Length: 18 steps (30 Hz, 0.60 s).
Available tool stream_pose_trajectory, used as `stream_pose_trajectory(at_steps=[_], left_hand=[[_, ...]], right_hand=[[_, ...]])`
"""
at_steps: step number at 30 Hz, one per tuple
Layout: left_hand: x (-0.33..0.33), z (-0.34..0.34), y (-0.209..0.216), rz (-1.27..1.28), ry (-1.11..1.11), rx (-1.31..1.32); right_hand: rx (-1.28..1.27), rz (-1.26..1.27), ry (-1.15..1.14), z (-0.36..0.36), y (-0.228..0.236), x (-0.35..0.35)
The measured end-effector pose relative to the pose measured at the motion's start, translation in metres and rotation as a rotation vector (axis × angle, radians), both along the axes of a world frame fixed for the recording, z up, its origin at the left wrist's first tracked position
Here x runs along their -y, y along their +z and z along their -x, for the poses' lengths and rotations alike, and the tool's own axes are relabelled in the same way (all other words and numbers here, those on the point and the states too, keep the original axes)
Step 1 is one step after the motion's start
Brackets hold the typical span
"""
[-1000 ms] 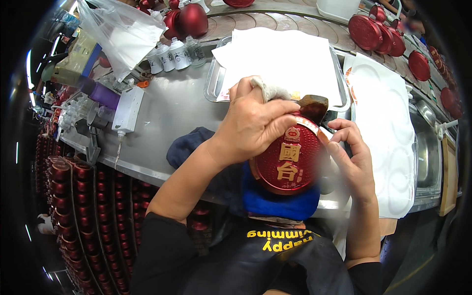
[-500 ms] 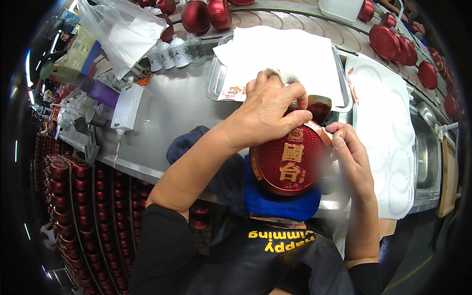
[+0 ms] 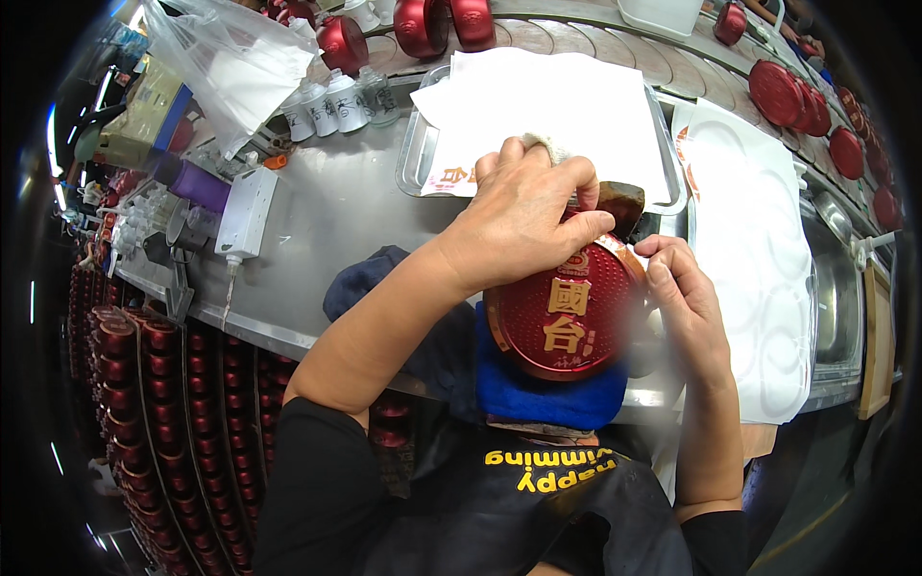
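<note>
- Two hands working one round flat red ceramic flask (image 3: 567, 312) with gold characters, propped on a folded blue towel (image 3: 538, 389) beneath them.
- Left hand (image 3: 523, 216) is pressing a white cloth wad (image 3: 552, 146) at the flask's brown neck (image 3: 619, 204).
- Right hand (image 3: 677, 298) is cupping the flask's rim.
- Risk: glazed flask sliding off the towel if the right-hand grip loosens.

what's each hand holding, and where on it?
Right hand grips the red round bottle by its right edge. Left hand presses a white cloth against its top, near the neck.
</note>
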<state>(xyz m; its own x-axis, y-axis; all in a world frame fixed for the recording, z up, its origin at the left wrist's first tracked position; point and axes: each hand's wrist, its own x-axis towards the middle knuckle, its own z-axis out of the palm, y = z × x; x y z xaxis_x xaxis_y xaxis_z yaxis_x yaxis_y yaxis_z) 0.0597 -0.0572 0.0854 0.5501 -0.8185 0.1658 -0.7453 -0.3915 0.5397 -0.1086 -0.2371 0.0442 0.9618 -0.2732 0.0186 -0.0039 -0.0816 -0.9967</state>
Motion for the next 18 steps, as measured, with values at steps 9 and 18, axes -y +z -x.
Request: stream_pose_trajectory(at_steps=[9,18], left_hand=[[-0.004,-0.008,-0.008,0.086,-0.023,-0.082],[-0.013,-0.007,-0.013,0.113,-0.036,-0.063]], right_hand=[[-0.046,0.048,0.031,0.001,0.005,0.001],[-0.017,0.040,0.004,0.003,-0.005,0.004]])
